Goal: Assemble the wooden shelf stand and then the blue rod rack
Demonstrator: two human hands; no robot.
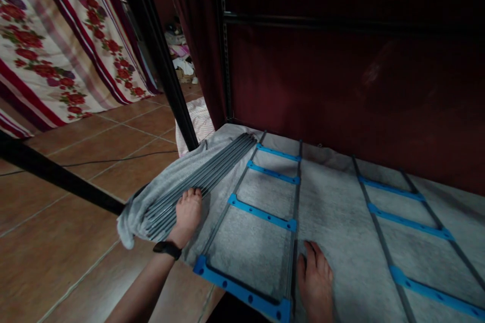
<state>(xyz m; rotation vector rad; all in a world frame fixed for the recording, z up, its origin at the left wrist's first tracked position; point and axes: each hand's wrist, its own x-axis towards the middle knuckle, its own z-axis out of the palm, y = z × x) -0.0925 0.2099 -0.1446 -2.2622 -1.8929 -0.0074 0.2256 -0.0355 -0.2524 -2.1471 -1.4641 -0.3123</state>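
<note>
Right, so here's the bundle of grey rods [217, 164], and the left hand [189, 211] is down on it, fingers bent over the near part, knuckles up. That left grip is half curled; whether it's clamped on any rod I can't tell, because the back of the hand hides the undersides of the fingers. Over to the right hand [316, 278]: loosely bent, thumb a little apart from the fingers, nothing seen inside that grip, the fingertips just beside a long rod.

The bundle runs under the left grip and stretches away beyond it, slanting right towards the back, its near ends sticking out to the left of the hand. Slim, straight and packed side by side, these rods have a dull shine.

Now, between the two grips sits a ladder-shaped frame [262, 211]: two grey rods joined by four blue crosspieces with dark holes along them. Beyond the right grip, off to the right, there's a second frame [411, 221] of the same make, cut off at the edge of view. It all lies on a rumpled grey cloth [326, 181]. Behind, past both grips, hangs a dark red sheet [322, 86]; left of the left grip, brown floor tiles [132, 131].
</note>
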